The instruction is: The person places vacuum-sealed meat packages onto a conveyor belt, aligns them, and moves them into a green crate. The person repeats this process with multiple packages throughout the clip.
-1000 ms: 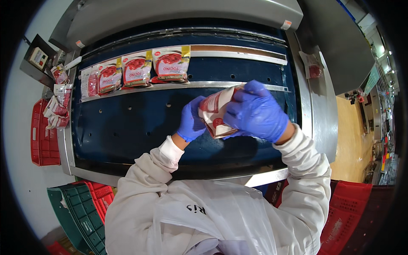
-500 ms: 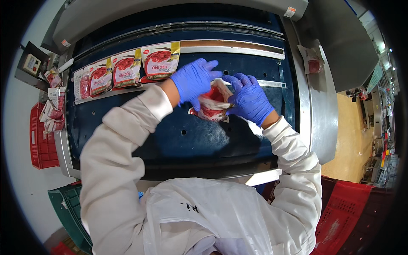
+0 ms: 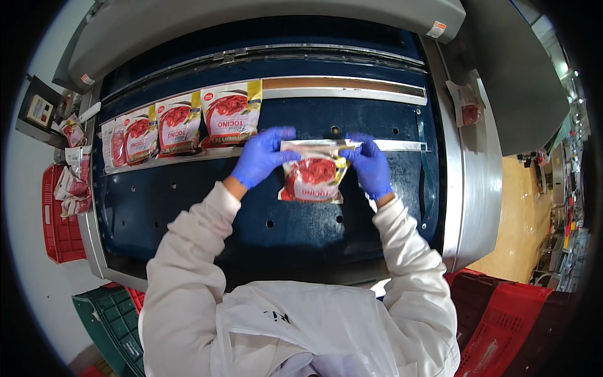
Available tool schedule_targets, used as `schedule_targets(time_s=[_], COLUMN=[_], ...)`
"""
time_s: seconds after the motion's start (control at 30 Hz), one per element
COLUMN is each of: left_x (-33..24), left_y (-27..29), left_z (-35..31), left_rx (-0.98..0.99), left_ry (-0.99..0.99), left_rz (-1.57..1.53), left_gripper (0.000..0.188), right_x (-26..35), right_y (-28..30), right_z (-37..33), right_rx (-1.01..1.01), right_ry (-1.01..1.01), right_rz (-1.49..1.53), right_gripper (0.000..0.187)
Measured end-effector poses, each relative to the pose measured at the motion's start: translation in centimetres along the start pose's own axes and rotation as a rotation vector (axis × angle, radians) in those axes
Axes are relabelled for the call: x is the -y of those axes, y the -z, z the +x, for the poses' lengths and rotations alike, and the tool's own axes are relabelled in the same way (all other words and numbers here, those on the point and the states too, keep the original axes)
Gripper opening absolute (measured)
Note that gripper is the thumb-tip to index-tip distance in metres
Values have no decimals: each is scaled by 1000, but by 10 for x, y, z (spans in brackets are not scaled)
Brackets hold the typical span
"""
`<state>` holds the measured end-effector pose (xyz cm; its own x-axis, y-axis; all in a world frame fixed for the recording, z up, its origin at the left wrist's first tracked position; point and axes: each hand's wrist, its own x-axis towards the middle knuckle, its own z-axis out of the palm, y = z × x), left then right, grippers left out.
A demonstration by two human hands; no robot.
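In front of me a red, white and gold printed pouch of meat (image 3: 313,176) lies over the dark blue machine bed, its top edge turned away from me. My left hand (image 3: 262,158), in a blue glove, is closed with thumb and fingers on the pouch's upper left corner. At the upper right corner my right hand (image 3: 369,164), gloved alike, pinches the same edge. The pouch's mouth looks drawn flat along a metal seal strip (image 3: 402,146). Left of my hands, several similar pouches (image 3: 230,116) stand side by side across the strip, tops hidden.
A grey machine lid (image 3: 264,24) arches over the far side of the bed (image 3: 207,207). Loose pouches rest on the left ledge (image 3: 76,182) and one pouch (image 3: 466,103) on the right ledge. Red crates (image 3: 58,220) and a green crate (image 3: 113,320) stand around.
The pouch, gaping and crumpled before, is now stretched flat with its mouth drawn straight. My hands have moved apart to its two top corners.
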<state>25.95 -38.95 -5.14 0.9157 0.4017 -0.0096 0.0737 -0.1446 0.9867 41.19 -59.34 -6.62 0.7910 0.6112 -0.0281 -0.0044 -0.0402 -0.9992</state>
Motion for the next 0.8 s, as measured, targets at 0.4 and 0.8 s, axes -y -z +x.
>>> schedule_targets(time_s=[0.4, 0.8], left_x=[-22, 6], left_y=[57, 82], left_z=[62, 134], left_rx=[-151, -291], left_ry=[-221, -41], left_rz=[343, 527], left_gripper=[24, 31], right_x=[32, 19], right_y=[-30, -69], right_z=[87, 150], right_rx=[59, -361], right_ry=[41, 403], right_rz=[-39, -701], right_gripper=[15, 38])
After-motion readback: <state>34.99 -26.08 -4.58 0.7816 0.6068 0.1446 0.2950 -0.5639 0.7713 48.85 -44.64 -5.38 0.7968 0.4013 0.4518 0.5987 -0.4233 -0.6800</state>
